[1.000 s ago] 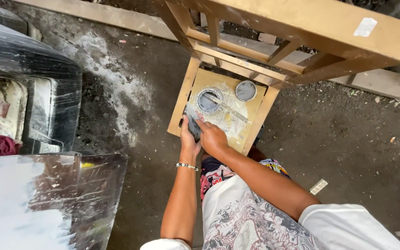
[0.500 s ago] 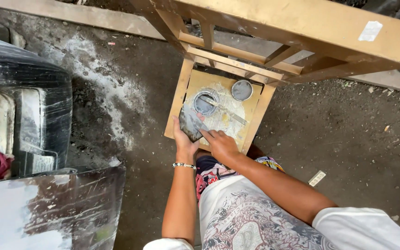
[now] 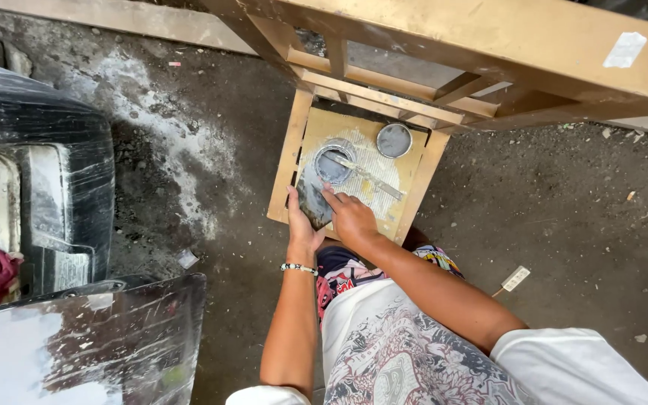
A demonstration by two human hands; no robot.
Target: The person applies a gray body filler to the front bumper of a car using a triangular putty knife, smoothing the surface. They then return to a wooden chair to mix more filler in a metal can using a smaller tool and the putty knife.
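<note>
Just now my left hand (image 3: 303, 229) grips the near left edge of a flat grey slab (image 3: 313, 196), fingers curled round its side, while my right hand (image 3: 352, 218) lies on it from the right with the fingers stretched flat and pressing down. That slab sits at the centre of the frame on a small wooden board (image 3: 406, 176) smeared with pale grey paste. Above my hands stands an open tin (image 3: 333, 165) with grey filler inside, and its round lid (image 3: 394, 139) rests apart from it toward the upper right of the board. A thin stick or blade (image 3: 373, 178) lies slanted across the board, one end at the tin's rim. I judge the work to be somewhere in the middle: the tin is open, paste is spread about the board, and the slab looks coated in grey, though I cannot tell how evenly. A gold-coloured wooden frame (image 3: 489, 45) crosses the top of the picture, and I cannot tell whether any filler is on it. At the left edge stands a dark plastic-wrapped object (image 3: 61, 150), with a dusty clear sheet (image 3: 84, 345) at lower left.
</note>
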